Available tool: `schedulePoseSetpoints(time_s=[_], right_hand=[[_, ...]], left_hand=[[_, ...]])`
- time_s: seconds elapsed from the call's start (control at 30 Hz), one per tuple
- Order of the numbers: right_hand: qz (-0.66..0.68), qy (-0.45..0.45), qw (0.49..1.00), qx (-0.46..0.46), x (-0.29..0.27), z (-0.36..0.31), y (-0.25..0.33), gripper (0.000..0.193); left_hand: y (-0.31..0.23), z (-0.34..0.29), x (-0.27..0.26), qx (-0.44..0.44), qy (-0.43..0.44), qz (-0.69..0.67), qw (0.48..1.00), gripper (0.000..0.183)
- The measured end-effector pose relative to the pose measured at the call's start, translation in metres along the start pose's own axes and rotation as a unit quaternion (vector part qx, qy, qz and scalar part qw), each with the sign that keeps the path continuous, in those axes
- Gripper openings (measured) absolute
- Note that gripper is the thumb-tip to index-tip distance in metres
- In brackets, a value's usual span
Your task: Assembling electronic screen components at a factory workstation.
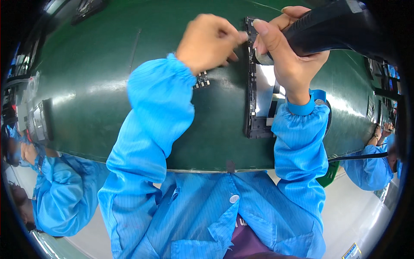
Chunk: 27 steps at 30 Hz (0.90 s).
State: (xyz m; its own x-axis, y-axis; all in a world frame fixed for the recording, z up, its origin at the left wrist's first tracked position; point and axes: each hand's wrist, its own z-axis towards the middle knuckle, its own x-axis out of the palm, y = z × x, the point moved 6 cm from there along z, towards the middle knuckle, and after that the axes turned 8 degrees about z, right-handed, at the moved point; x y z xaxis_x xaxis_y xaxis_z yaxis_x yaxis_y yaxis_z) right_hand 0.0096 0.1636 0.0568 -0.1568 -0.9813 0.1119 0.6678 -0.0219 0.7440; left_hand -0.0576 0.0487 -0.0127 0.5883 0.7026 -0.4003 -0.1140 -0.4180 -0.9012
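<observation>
Green mat [108, 86] carries the flat black device frame [252, 103]. My left hand [207, 41] pinches its upper edge; right hand [286, 52] grips the black power screwdriver [327, 30] there. Fastening looks unfinished.

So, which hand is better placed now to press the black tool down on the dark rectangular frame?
The right hand. It already grips the black power tool, whose tip sits at the top of the dark rectangular frame on the green mat. The left hand only pinches at the frame's top edge with its fingers.
</observation>
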Motion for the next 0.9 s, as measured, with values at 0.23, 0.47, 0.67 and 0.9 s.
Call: schedulePoseSetpoints(time_s=[0.23, 0.47, 0.67, 0.9], right_hand=[[-0.075, -0.043, 0.995, 0.040, -0.012, -0.003, -0.005, 0.038], [-0.008, -0.033, 0.998, 0.056, -0.005, 0.002, 0.002, 0.042], [-0.068, 0.006, 0.996, 0.060, -0.012, 0.002, 0.003, 0.048], [-0.047, -0.039, 0.996, 0.057, -0.013, 0.000, 0.000, 0.039]], left_hand=[[-0.109, -0.099, -0.007, 0.489, 0.096, -0.044, 0.866, 0.011], [-0.149, -0.133, 0.008, 0.341, 0.332, -0.451, 0.755, 0.010], [-0.138, -0.142, 0.046, 0.141, 0.425, -0.491, 0.747, 0.014], [-0.139, -0.149, 0.034, 0.021, 0.420, -0.572, 0.705, 0.013]])
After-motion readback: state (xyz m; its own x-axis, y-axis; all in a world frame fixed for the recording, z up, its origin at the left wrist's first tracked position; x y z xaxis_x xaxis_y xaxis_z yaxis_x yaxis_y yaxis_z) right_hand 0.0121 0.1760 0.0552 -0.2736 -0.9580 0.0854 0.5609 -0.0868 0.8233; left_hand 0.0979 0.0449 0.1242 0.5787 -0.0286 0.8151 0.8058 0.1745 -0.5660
